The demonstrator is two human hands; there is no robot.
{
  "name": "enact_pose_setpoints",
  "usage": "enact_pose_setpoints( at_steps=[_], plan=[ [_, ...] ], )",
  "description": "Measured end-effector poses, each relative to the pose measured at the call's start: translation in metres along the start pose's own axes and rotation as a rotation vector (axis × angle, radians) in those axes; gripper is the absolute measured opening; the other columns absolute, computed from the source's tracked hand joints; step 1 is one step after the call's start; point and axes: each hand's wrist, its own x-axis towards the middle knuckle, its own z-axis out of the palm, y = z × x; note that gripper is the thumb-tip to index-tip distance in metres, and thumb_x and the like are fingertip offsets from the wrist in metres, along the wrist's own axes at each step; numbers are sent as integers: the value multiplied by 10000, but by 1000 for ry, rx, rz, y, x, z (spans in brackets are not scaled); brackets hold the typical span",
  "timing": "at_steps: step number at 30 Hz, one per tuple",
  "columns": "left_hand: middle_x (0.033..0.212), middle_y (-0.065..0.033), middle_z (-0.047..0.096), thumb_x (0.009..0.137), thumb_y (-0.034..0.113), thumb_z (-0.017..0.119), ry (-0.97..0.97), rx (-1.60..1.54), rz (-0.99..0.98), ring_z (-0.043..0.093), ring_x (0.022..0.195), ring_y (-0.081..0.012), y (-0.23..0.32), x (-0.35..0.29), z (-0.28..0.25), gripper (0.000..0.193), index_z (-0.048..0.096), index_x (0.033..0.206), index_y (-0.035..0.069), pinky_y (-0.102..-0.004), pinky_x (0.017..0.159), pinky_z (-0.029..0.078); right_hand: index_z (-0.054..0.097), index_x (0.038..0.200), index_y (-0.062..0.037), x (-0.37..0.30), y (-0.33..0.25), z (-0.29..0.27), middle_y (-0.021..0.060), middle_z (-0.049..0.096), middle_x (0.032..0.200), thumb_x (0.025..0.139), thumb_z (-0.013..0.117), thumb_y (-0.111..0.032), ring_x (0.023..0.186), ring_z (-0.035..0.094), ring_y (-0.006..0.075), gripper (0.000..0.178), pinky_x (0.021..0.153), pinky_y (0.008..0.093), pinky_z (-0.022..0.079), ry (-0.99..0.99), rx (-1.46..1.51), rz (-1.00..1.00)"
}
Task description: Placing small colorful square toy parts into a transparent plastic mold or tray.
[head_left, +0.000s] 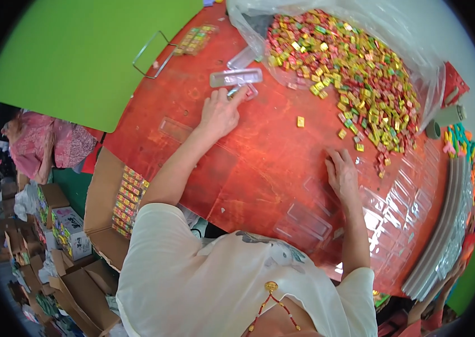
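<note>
My left hand reaches over the red tabletop, fingers stretched and somewhat apart. Its fingertips are at the near side of a clear plastic tray, beside another small clear piece. Whether they touch either one I cannot tell. On the right, my right hand rests low over the table with loosely bent, spread fingers and nothing visible in them. Just beyond it lies a large heap of small foil-wrapped cubes, yellow, red and green. A single yellow cube lies between the two hands.
Rows of clear trays cover the right side, and more clear trays lie near my body. A filled pack sits by a wire handle at the far left. A cardboard box holds packed cubes. Another person is at left.
</note>
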Motion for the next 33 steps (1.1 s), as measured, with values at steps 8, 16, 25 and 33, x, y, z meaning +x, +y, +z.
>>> enact_pose_setpoints(
  at_steps=[8,16,25,33],
  plan=[
    [1054,-195,542,826,85,601,-97,9,-73,574,966,-372,-39,-11,-19,697,447,1489,233,-506,805,494,636,1173,-31,1,-1,0,166,596,1018,880,628,-40,930,614,373,293,814,436,518,-9,-12,7],
    [1115,-177,553,852,180,617,-73,216,-453,572,1054,-374,-135,1,-18,642,407,1454,253,-551,828,484,637,1172,-29,3,-2,2,168,577,991,886,623,-24,882,611,370,286,767,431,517,0,-51,-7],
    [1342,-235,480,906,292,594,71,441,-334,559,1139,-419,-190,31,9,517,481,1402,205,-571,874,495,624,1157,-29,-5,-5,-1,180,576,1020,898,622,-46,943,595,398,259,800,459,507,-5,-76,51],
    [1562,-154,372,955,549,521,61,322,-442,336,1437,-380,-209,30,-2,719,257,1580,312,-699,1073,257,639,1183,-47,-39,-10,-30,157,613,1099,901,667,-103,994,616,363,289,795,433,523,72,-141,98]
  ],
)
